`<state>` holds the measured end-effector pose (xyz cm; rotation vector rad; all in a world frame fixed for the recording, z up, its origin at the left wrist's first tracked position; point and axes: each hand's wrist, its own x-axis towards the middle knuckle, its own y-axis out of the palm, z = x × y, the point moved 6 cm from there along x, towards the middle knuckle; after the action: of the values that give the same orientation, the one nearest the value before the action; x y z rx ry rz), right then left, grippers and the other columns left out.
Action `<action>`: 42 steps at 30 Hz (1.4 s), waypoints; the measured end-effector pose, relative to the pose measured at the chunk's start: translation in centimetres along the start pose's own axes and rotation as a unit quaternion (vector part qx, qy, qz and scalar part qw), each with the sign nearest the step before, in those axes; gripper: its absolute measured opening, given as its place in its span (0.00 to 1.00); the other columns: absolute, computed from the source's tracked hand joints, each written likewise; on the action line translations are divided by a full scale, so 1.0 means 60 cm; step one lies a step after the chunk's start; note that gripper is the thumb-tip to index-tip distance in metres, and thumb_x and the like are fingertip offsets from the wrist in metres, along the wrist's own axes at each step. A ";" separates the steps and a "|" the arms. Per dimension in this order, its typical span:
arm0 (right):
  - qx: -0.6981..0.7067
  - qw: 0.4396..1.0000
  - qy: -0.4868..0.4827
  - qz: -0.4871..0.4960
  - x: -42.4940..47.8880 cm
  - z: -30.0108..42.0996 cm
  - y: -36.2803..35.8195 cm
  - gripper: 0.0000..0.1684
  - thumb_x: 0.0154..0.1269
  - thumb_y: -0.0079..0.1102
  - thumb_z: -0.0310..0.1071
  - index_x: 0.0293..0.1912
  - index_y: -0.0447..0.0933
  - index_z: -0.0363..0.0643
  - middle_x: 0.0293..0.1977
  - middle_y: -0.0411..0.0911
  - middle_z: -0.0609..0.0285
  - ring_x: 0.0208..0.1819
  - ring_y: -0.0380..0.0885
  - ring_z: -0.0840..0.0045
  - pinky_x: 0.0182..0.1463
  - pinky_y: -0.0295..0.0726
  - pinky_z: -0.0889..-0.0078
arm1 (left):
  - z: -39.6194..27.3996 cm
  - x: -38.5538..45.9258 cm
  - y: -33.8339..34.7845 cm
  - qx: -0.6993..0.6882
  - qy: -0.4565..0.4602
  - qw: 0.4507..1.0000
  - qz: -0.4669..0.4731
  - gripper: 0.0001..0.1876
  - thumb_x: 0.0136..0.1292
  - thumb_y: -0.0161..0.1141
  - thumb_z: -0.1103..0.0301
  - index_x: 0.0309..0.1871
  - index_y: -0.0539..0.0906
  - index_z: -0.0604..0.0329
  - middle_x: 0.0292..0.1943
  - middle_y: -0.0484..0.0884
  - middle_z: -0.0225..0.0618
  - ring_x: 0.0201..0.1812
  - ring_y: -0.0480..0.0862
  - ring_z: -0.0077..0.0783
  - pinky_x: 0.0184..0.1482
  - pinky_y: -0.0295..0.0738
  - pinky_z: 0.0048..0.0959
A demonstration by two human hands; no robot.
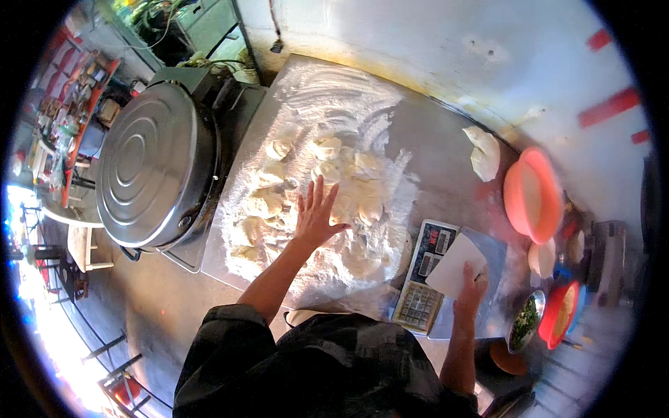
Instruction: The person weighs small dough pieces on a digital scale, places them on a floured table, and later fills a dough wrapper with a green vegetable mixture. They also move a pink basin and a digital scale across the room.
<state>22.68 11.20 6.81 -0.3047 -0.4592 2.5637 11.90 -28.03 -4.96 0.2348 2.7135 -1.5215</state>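
Observation:
Fingers spread, my left hand (316,217) is over the floured steel worktop (434,136), among several lumps of dough (264,202); whether it touches the dough beneath I cannot tell. My right hand (472,285) grips a flat white dough scraper (453,265) above the plate of a digital kitchen scale (418,303). Loose flour (334,94) covers much of the worktop around the dough. A separate pale piece (483,154), which looks like dough or a cloth, lies by the wall.
A large round electric griddle with a metal lid (151,167) stands left of the worktop. Along the right side are a pink plastic basin (549,198), a metal bowl of chopped greens (527,321) and a red bowl (563,316). A wall (444,47) borders the far side.

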 end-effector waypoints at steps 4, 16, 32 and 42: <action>-0.227 0.963 -0.117 -0.082 0.021 -0.089 -0.047 0.19 0.70 0.60 0.34 0.56 0.75 0.35 0.47 0.79 0.59 0.48 0.77 0.76 0.52 0.78 0.69 | 0.006 0.003 0.011 -0.023 0.039 0.997 -0.058 0.57 0.50 0.75 0.42 0.80 0.54 0.45 0.81 0.40 0.51 0.80 0.44 0.60 0.74 0.45 0.65; -0.343 0.918 -0.175 -0.095 0.439 0.012 -0.061 0.28 0.70 0.55 0.42 0.61 0.69 0.33 0.50 0.78 0.34 0.53 0.76 0.42 0.58 0.73 0.46 | -0.295 0.207 0.098 -0.274 0.159 0.949 0.002 0.30 0.69 0.62 0.61 0.68 0.67 0.69 0.67 0.69 0.60 0.69 0.69 0.61 0.71 0.64 0.45; -0.493 0.865 -0.080 0.048 0.736 -0.101 0.120 0.25 0.65 0.58 0.43 0.58 0.74 0.43 0.37 0.82 0.40 0.42 0.82 0.46 0.46 0.81 0.45 | -0.547 0.602 0.408 -0.274 0.099 0.956 -0.043 0.16 0.59 0.63 0.73 0.49 0.77 0.68 0.49 0.77 0.58 0.49 0.77 0.60 0.55 0.73 0.50; -0.329 0.912 -0.243 0.035 0.342 0.143 -0.035 0.09 0.65 0.60 0.32 0.44 0.77 0.42 0.36 0.83 0.48 0.38 0.84 0.53 0.37 0.81 0.51 | -0.540 0.261 0.153 -0.545 0.002 0.829 0.122 0.11 0.59 0.70 0.71 0.44 0.83 0.62 0.52 0.81 0.39 0.54 0.80 0.36 0.52 0.76 0.36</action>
<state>3.74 21.41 12.92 0.1067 -1.5272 2.4571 -0.54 6.10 2.82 0.4810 2.8792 0.2098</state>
